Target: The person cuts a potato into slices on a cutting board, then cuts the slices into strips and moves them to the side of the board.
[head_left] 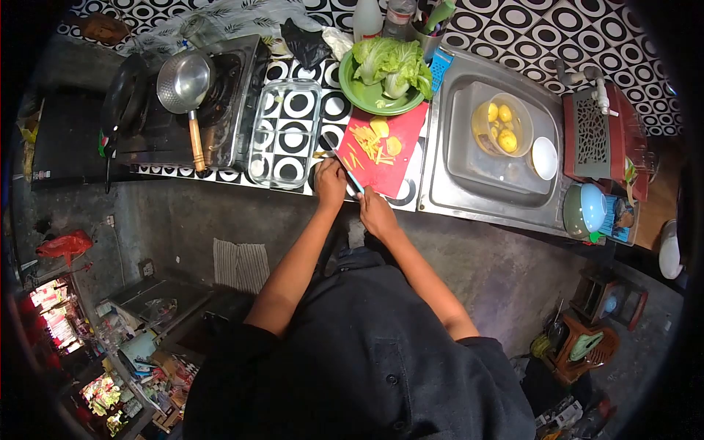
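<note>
A red cutting board (381, 180) lies on the tiled counter, with yellow potato strips (364, 141) and larger cut potato pieces (394, 146) on it. My right hand (376, 210) is wrapped round the light blue handle of a knife (355, 181), whose blade points up and left over the board's left edge. Close beside the blade, my left hand (331, 183) has its fingers curled in; what they hold, if anything, is hidden. A small yellowish bit shows just beyond those fingertips.
Left of the board stands a glass dish (284, 136), then a stove with a saucepan (185, 82). A green bowl of leafy greens (386, 77) touches the board's far side. At right, the sink (477, 198) holds a tub of potatoes (506, 132) and a white bowl (544, 158).
</note>
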`<control>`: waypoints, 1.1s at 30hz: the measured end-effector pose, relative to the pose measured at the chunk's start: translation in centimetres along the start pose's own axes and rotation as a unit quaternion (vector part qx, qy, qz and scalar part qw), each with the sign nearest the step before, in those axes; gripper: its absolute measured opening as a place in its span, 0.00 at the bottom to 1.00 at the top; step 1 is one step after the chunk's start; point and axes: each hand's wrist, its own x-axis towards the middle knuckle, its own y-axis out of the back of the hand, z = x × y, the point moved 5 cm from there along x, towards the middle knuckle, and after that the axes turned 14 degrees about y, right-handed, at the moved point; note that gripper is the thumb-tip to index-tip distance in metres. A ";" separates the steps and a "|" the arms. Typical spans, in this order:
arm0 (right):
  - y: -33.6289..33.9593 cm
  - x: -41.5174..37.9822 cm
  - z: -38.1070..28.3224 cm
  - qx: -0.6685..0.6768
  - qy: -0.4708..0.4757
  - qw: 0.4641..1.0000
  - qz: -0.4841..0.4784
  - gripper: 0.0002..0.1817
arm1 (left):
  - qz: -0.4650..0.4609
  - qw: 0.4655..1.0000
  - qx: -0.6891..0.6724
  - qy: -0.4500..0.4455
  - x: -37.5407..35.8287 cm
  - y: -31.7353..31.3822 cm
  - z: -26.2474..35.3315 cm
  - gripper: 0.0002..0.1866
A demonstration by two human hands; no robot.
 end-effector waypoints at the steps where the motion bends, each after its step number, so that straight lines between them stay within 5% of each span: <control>1: 0.0 0.0 -0.1 0.001 -0.001 1.000 -0.001 0.16 | -0.002 1.000 0.004 0.001 0.0 -0.1 -0.1 0.09; 33: -0.5 1.3 0.1 0.001 0.007 1.000 0.010 0.16 | -0.022 0.999 0.030 0.002 0.2 -0.2 -0.3 0.06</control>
